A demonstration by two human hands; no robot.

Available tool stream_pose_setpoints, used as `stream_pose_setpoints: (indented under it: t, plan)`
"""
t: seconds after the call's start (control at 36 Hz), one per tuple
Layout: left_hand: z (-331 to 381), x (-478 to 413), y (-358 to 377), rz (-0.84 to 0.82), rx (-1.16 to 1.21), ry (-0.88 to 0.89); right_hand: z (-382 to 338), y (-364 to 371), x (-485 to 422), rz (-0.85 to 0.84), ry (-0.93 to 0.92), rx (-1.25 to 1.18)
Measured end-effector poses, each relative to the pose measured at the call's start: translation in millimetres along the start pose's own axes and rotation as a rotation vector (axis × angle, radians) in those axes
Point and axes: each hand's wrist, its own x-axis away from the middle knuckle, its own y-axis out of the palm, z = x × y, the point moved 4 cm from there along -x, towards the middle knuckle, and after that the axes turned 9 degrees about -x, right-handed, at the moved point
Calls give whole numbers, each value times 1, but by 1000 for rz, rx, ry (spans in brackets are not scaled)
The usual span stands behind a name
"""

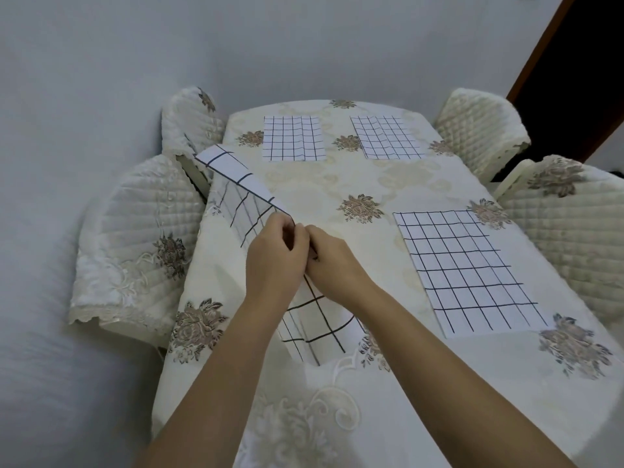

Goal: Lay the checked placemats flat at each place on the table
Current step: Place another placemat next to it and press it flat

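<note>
Three flat: left top mat [293,139], right top mat [386,138], right mat [469,271].
Fourth mat [233,179]: folded, long way upper left to lower middle.
Left hand [275,258]: pinches its middle edge.
Right hand [334,261]: pinches beside it.

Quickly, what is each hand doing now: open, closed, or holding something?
Left hand: closed, pinching the edge of the half-unfolded checked placemat.
Right hand: closed, pinching the same placemat edge.

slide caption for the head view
Left hand and right hand pinch a partly folded checked placemat over the tablecloth; three others lie flat.
</note>
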Motion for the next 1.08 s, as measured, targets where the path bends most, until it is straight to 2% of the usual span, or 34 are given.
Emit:
stream_pose_setpoints:
  t: [0.06,0.14,0.22,0.33,0.39,0.47,0.58,0.69,0.81,0.92,0.97,1.08]
  plan:
    - [4,-2,-2,20,45,45,2,-3,-6,32,-35,-145]
    - [7,-6,2,-74,73,127,17,-10,-14,143,12,-407]
    - [-2,-6,13,-186,25,151,49,-23,-23,260,192,-590]
    - [-36,0,30,-270,-11,27,102,-33,-31,330,465,-704]
    - [-60,4,42,-312,-50,-72,133,-33,-29,328,585,-630]
    - [-99,11,61,-385,-152,-210,176,-32,-21,297,709,-385]
    - [-140,23,75,-517,-249,-357,203,-32,-11,281,788,-362]
    - [-162,33,79,-559,-271,-439,213,-35,-10,271,751,-374]
    - [-173,37,80,-518,-298,-456,217,-39,-1,237,773,-361]
    - [-179,35,79,-459,-355,-514,221,-37,13,92,835,-375]
    - [-183,35,79,-463,-403,-542,223,-36,17,34,834,-320]
    - [-185,33,79,-537,-444,-574,221,-34,11,49,764,-172]
